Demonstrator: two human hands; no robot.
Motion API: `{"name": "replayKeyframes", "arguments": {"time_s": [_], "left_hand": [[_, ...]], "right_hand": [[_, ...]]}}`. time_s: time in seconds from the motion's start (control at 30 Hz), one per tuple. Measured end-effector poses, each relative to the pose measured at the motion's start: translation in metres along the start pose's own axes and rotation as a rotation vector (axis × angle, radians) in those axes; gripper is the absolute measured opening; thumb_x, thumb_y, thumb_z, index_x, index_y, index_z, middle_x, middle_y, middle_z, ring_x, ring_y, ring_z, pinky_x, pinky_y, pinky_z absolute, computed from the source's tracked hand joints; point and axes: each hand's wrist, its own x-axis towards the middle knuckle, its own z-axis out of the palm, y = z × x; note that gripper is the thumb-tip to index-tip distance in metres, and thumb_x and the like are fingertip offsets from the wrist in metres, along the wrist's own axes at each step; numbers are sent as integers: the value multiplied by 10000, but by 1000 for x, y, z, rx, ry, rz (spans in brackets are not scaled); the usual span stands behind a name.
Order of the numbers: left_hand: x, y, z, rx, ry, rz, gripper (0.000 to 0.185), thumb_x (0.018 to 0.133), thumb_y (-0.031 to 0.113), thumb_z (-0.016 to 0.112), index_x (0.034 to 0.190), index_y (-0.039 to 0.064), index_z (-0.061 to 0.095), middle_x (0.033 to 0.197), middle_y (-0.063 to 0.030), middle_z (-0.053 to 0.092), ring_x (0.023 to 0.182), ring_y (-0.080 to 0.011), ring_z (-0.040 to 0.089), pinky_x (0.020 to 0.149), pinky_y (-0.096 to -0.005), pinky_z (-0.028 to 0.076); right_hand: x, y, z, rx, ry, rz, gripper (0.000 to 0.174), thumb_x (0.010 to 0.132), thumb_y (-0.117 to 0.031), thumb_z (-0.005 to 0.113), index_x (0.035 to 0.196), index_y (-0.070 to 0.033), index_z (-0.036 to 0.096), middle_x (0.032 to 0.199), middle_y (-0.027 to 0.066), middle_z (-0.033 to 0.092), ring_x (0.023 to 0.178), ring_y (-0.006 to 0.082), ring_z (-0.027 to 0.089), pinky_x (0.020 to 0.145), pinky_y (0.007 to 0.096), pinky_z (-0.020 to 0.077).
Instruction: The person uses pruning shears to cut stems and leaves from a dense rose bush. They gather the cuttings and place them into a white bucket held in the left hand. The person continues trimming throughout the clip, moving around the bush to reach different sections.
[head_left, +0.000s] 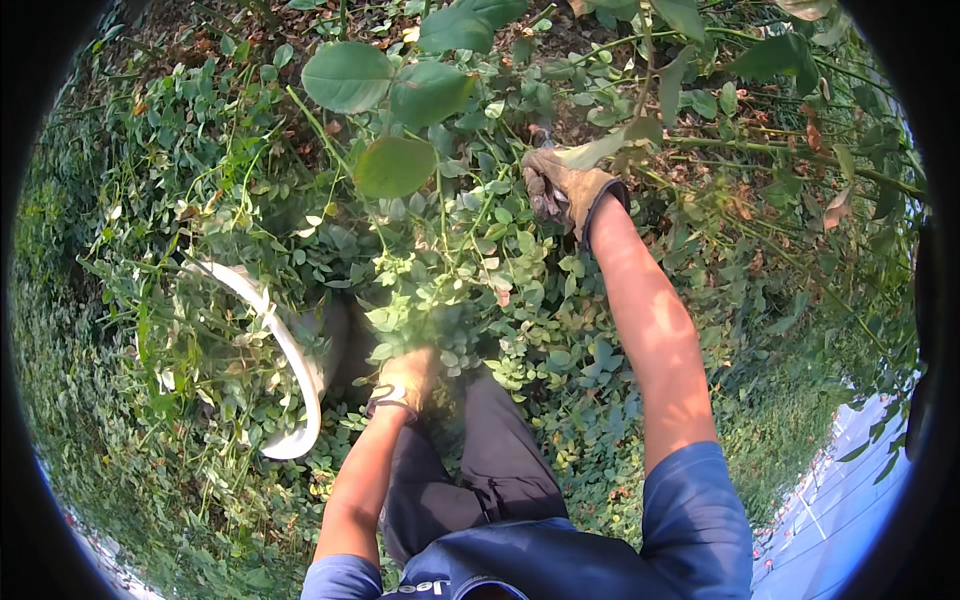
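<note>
My right hand (574, 187), in a tan work glove with a dark cuff, reaches forward into the foliage. Its fingers are curled around a tool, seemingly hand pruners (541, 136), whose tip shows among the leaves; most of it is hidden. Close to my legs, my left hand (409, 379) wears a similar glove and appears closed on a bunch of leafy rose stems (409, 300). Leaves and blur cover its fingers. The bunch fans out ahead of that hand, with pale green leaves in the sun.
Left of my left hand lies a curved white rim (289, 352), perhaps of a container, with greenery around it. Large leaves (390, 82) hang close to the camera. Long green canes (795, 154) cross at the right. Pale sheeting (832, 495) shows at lower right.
</note>
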Motion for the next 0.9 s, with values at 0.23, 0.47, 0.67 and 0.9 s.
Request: {"name": "replayKeyframes", "arguments": {"time_s": [0.23, 0.47, 0.67, 0.9], "left_hand": [[-3, 7, -4, -10, 13, 43, 255, 980, 309, 647, 1048, 64, 669, 944, -212, 743, 919, -419, 718, 792, -511, 562], [-15, 24, -36, -25, -22, 81, 240, 1002, 283, 624, 1080, 57, 645, 938, -209, 726, 914, -427, 703, 793, -516, 550], [-20, 34, -51, -245, -213, -15, 335, 1013, 302, 614, 1267, 85, 627, 1091, -209, 734, 1025, -415, 702, 866, -487, 552], [-33, 38, -48, -153, -266, 53, 461, 1004, 352, 643, 1391, 105, 601, 1198, -198, 733, 1091, -399, 706, 894, -462, 565]], "right_hand": [[2, 1, 4, -156, -34, -26, 213, 1014, -279, 605, 933, -86, 644, 741, 61, 624, 593, 201, 587, 534, 366, 499], [-16, 14, 2, -1823, 166, -335, 399, 941, -357, 538, 1230, -105, 649, 1185, 260, 710, 1082, 449, 691, 961, 515, 542], [-43, 31, -14, -1463, 389, -302, 552, 956, -468, 507, 1400, -140, 526, 1315, 272, 659, 1204, 481, 630, 1039, 535, 490], [-18, 32, -1, -1595, 297, -22, 586, 946, -425, 565, 1426, -90, 544, 1329, 279, 650, 1242, 471, 612, 1066, 516, 474]]}}
